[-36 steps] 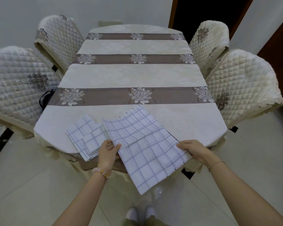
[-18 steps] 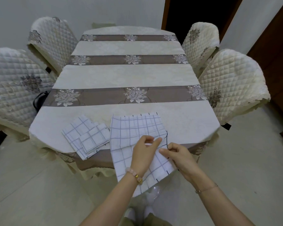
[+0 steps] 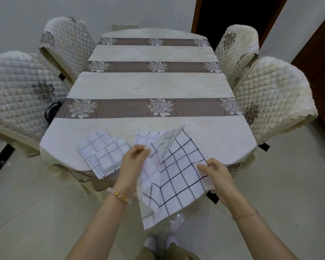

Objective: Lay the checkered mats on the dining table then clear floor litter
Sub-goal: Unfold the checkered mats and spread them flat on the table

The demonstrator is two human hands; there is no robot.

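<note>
A white checkered mat [image 3: 178, 171] with dark grid lines hangs half over the near edge of the dining table [image 3: 154, 85]. My left hand [image 3: 133, 162] pinches its left fold, which stands lifted and partly open. My right hand [image 3: 217, 175] grips its right edge. A small pile of folded checkered mats [image 3: 102, 152] lies on the table's near left corner, just left of my left hand.
Quilted cream chairs stand at both sides: two on the left [image 3: 23, 94] and two on the right [image 3: 272, 98]. A clear crumpled plastic piece [image 3: 177, 220] lies on the tiled floor near my feet. A dark doorway [image 3: 233, 14] is at the far right.
Both hands met at the mat's middle, then drew apart. The mat is now being unfolded, with one flap raised and the darker-lined face showing on the right.
</note>
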